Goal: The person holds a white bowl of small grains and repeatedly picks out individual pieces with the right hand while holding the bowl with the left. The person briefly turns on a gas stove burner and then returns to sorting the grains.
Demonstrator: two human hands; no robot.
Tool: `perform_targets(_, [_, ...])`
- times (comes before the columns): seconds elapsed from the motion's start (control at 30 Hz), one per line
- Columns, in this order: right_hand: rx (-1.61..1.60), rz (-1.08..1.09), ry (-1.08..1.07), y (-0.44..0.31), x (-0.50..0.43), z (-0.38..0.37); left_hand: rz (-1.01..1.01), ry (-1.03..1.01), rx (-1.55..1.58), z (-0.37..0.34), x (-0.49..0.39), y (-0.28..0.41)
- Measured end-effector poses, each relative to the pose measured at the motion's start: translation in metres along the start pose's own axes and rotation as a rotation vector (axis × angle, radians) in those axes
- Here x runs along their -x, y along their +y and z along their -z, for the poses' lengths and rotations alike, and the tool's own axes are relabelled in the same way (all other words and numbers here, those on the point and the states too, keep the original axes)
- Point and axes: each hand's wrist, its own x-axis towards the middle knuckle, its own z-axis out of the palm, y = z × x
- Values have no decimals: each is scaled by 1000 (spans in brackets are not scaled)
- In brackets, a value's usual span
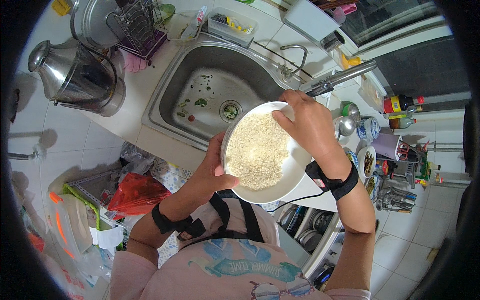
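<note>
A white bowl holding uncooked rice grains is between my two hands, over the front right edge of the stainless steel sink. My left hand grips its left side, thumb on the rim. With the thumb inside the rim, my right hand grips the upper right side, close to the chrome faucet. Vegetable scraps lie on the sink floor and in the drain strainer. The rice is heaped towards the left of the bowl. My fingers beneath it are hidden.
A steel lidded can and a dish rack stand left of the sink. A small curved tap rises behind it. Right, the counter holds a ladle, a blue-and-white jar and a plate of food. An open drawer holds dishes below.
</note>
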Motion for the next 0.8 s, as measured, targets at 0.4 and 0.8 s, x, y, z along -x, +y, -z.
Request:
perform_targets(0.4, [44,155,187,8,8,3,-21,89,15,10,1,-2])
perform_targets(0.8, [-139,-266,23,48,35,-5,-155,92,91,24,10,2])
